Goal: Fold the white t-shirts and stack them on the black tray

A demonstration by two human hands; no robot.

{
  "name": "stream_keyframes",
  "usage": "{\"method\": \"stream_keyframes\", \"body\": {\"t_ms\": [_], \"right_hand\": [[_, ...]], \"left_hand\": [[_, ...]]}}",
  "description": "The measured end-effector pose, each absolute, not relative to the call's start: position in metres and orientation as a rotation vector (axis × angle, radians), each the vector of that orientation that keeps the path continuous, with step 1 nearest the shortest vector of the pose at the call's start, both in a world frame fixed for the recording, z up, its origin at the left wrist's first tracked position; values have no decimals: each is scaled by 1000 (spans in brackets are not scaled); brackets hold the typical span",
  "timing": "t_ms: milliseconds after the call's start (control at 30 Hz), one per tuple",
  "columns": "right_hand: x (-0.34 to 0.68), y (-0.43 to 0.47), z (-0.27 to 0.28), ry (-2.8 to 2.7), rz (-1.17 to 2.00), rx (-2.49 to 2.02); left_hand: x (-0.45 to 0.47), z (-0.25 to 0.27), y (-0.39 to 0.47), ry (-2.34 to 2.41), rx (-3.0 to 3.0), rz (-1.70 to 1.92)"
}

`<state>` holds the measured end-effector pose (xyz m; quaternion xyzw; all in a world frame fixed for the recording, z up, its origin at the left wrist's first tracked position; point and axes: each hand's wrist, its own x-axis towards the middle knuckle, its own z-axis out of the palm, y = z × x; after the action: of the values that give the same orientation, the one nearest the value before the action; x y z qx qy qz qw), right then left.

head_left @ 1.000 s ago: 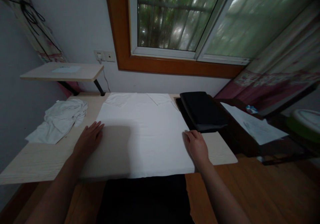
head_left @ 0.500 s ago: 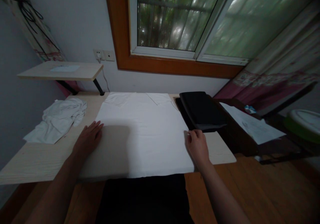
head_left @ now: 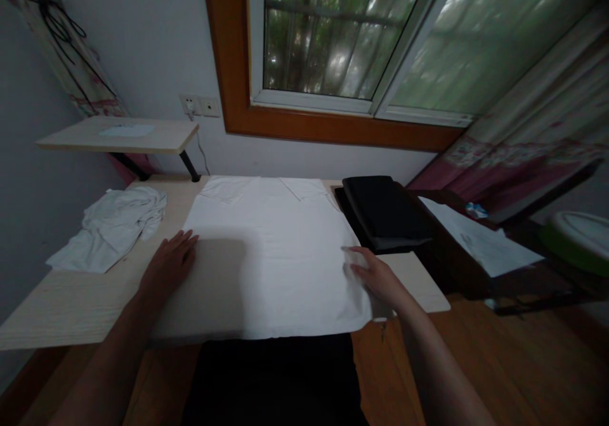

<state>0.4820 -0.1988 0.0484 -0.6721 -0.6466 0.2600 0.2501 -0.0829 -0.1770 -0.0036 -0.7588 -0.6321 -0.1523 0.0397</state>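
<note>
A white shirt (head_left: 276,267) lies spread over the table, its far corners folded into flat triangular layers and its near edge at the table's front. My left hand (head_left: 172,256) rests flat on the shirt's left edge, fingers stretched out. At the right edge, my right hand (head_left: 373,274) reaches over the cloth with thumb and forefinger apart, holding nothing that I can see. Small creases show in the cloth near those fingers and at the near right corner. A second crumpled white cloth (head_left: 114,223) lies to the left of my left hand.
Black folded items (head_left: 387,213) lie at the table's right rear. A raised shelf (head_left: 162,135) stands at the left rear. Farther right, white paper (head_left: 476,236) rests on a dark surface, beside a green and white round object (head_left: 578,239). The window wall bounds the back.
My right hand has opened from a pinch at the shirt's right edge and shifted slightly inward over the cloth. My left hand stays put.
</note>
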Motion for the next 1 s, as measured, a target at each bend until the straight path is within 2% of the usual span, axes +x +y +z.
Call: {"method": "stream_keyframes", "body": {"t_ms": [167, 367, 633, 1000], "right_hand": [[475, -191, 70, -1700, 839, -1741], [455, -182, 95, -1519, 1163, -1532], [381, -155, 120, -1531, 1050, -1303], [243, -127, 103, -1448, 1384, -972]], "left_hand": [[-83, -4, -177, -1934, -2315, -482], [-84, -5, -176, -1926, -2315, -474], [-84, -6, -176, -1924, -2317, -467], [-85, -7, -175, -1943, -2313, -453]]}}
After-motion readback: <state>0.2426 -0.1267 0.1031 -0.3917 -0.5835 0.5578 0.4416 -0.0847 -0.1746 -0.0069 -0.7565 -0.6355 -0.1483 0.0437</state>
